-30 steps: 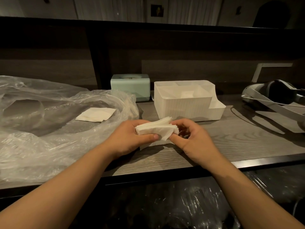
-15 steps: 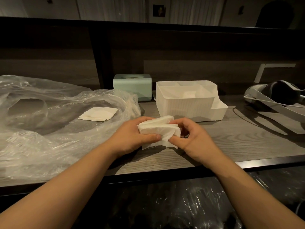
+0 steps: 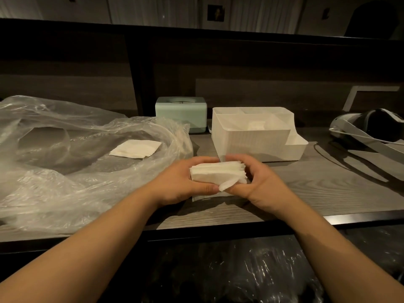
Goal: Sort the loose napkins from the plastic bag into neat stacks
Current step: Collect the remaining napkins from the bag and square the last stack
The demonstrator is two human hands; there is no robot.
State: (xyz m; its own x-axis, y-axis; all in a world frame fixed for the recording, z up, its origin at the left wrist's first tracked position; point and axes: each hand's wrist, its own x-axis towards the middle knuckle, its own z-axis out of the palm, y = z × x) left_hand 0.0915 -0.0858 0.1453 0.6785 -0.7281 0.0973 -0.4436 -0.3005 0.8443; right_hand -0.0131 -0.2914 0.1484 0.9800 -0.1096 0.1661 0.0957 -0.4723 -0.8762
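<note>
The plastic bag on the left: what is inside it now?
Inside the plastic bag, one small flat pile of white napkins lies near its opening. The crumpled film hides the far left part, so more napkins there cannot be ruled out.

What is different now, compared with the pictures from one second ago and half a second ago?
The napkin bundle was fanned and tilted up between the hands; now it lies flatter and squared, with one corner curling out at the front. The right hand moved from the bundle's near side to cup its right end. The left hand keeps its grip on the left end. The bag, the napkins in it and the white box stayed put.
</note>
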